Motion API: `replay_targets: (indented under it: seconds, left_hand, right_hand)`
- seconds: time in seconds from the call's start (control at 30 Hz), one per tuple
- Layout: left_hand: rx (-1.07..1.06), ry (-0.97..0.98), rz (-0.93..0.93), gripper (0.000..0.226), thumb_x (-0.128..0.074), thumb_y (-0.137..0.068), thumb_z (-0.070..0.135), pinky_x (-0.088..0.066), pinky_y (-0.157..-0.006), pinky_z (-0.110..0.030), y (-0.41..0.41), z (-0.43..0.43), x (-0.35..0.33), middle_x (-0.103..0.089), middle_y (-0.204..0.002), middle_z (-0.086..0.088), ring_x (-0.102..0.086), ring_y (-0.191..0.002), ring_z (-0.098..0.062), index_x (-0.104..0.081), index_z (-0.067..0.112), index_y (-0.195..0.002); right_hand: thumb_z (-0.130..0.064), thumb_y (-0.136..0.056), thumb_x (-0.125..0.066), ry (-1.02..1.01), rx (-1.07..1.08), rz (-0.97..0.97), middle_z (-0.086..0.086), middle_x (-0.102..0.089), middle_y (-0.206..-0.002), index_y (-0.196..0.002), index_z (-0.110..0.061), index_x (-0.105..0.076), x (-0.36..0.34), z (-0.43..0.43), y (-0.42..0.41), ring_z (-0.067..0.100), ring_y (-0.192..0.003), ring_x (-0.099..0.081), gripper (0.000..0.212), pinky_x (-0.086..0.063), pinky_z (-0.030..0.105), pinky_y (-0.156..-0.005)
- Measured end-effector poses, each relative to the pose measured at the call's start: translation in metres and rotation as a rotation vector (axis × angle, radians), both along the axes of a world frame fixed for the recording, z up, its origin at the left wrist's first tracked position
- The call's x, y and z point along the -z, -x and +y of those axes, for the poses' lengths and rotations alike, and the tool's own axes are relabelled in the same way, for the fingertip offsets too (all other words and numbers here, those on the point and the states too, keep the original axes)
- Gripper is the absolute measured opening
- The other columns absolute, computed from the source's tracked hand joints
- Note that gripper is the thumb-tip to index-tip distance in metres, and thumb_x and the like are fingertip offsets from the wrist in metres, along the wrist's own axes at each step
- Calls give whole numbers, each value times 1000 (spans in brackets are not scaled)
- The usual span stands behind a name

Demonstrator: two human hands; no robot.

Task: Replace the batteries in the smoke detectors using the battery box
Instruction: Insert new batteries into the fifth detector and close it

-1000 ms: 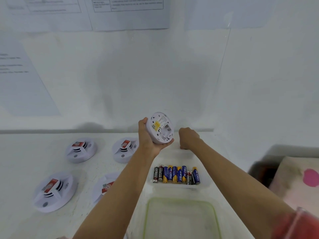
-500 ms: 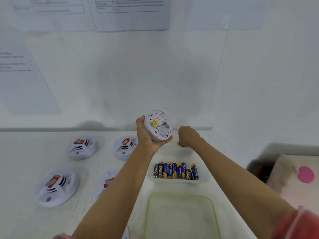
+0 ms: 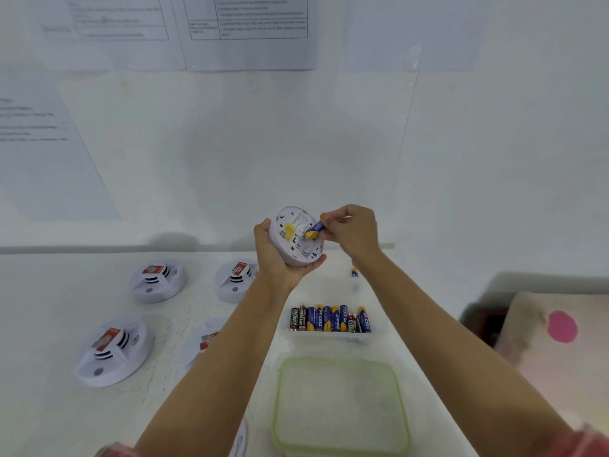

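- The left hand [image 3: 280, 258] grips the smoke detector [image 3: 295, 237] round its rim, above the table, back toward the camera. The right hand [image 3: 354, 230] pinches a blue-and-yellow battery [image 3: 314, 229], its tip against that back.
- At 5 o'clock below them, the battery box [image 3: 333, 338] holds a row of batteries [image 3: 331, 318]. A loose battery [image 3: 354, 273] lies at the box's 12 o'clock.
- A green-rimmed lid [image 3: 341, 404] lies at the box's 6 o'clock.
- Spare detectors [image 3: 158, 280] sit from 7 to 9 o'clock; the left forearm hides part of one.
- The white table [image 3: 49, 291] meets a white wall with printed sheets [image 3: 247, 28]. A pink-spotted cushion [image 3: 560, 328] lies at 4 o'clock.
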State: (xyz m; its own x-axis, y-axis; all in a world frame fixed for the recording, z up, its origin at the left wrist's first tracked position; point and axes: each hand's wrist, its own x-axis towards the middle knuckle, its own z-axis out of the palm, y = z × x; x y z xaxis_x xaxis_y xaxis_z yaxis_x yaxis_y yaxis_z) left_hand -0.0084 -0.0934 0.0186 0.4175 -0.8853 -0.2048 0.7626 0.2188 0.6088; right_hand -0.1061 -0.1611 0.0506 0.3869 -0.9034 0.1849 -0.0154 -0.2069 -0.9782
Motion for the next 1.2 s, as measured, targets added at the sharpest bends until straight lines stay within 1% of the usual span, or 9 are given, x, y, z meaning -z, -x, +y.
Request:
replay_targets:
  seconds: [0.13,0.23,0.37,0.5,0.57,0.67,0.9,1.07,1.2]
  left_hand:
    - [37,35,19,52,-29,-87,52,-35,-102,-50,4,4,3,-59,-105,-15,-51,-103,-31,-60,14,-105]
    - [38,47,30,52,-30,-86,52,-36,-100,-49,4,8,3,-58,-102,-15,-51,-99,-30,-59,14,-105]
    - [40,64,22,49,-29,-88,50,-42,-86,-43,7,16,-2,-57,-93,-13,-52,-87,-26,-58,13,-99]
    - [21,74,48,51,-28,-87,51,-46,-80,-42,6,21,1,-58,-98,-14,-54,-91,-27,-58,14,-104]
    - [4,77,57,51,-29,-87,51,-45,-83,-44,4,22,4,-58,-100,-14,-53,-96,-28,-58,14,-106]
    - [-14,68,51,52,-30,-86,52,-42,-92,-46,1,24,8,-57,-103,-13,-49,-104,-30,-57,15,-109]
    - [-33,55,22,49,-31,-86,52,-45,-83,-42,2,27,8,-57,-98,-11,-52,-93,-25,-57,16,-107]
    - [-16,76,32,50,-32,-85,52,-45,-82,-42,-3,29,9,-55,-100,-12,-49,-98,-27,-56,16,-109]
    - [7,89,21,49,-30,-85,52,-46,-77,-38,-1,32,3,-58,-96,-11,-53,-92,-26,-57,15,-103]
  right_hand:
    - [-11,-82,-67,161,98,121,13,-72,-84,-66,-15,-57,10,12,-5,27,-72,-69,19,-57,38,-74]
    - [-13,-82,-67,202,106,161,12,-72,-79,-71,-10,-62,12,21,-5,26,-75,-69,12,-55,35,-76]
    - [-14,-81,-69,166,78,151,14,-70,-81,-78,-3,-68,13,34,-5,29,-77,-69,12,-56,37,-76]
    - [-11,-80,-69,184,9,185,17,-71,-88,-87,2,-70,10,43,-3,29,-83,-68,14,-55,39,-81]
    - [-10,-79,-71,167,-26,214,17,-71,-93,-92,2,-70,8,45,-2,27,-88,-67,18,-54,35,-82]
    - [-9,-78,-72,96,-78,225,17,-71,-94,-92,0,-71,8,45,-1,27,-89,-68,17,-55,32,-78]
    - [-9,-78,-72,140,-97,254,19,-71,-95,-97,2,-71,10,46,-1,27,-90,-68,21,-55,32,-80]
    - [-12,-76,-74,208,-178,373,18,-69,-102,-111,3,-64,10,44,-2,25,-96,-66,39,-53,29,-85]
    - [-3,-71,-75,320,-221,409,18,-65,-100,-109,-1,-58,4,45,0,29,-93,-64,42,-52,38,-85]
